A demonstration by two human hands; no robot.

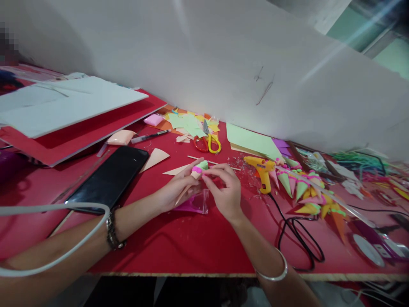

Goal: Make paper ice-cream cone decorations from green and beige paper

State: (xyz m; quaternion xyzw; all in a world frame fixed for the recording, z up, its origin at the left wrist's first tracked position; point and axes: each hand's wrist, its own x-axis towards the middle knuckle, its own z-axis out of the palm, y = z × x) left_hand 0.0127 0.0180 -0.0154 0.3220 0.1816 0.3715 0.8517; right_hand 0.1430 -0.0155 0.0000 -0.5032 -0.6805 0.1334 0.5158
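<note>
In my left hand (179, 187) is a small pale paper cone (194, 175), its pointed end slanting down to the left through the fingers. Soft clay tops it: a pink clay band (197, 169) around the rim and a light green clay ball (203, 164) above. My right hand (224, 187) pinches at the pink clay from the right, thumb and forefinger together against the band. Under both hands lies a clear plastic bag with purple-pink clay (191, 204). Flat cream paper pieces (155, 159) and a thin stick (223, 164) lie just behind.
A black phone (110, 177) lies left, near stacked boards (73, 102). Behind are scissors (209, 143) on paper scraps and a green sheet (251, 140). To the right are a yellow glue gun (262, 170), its black cord (298, 238) and several finished paper cones (302, 187).
</note>
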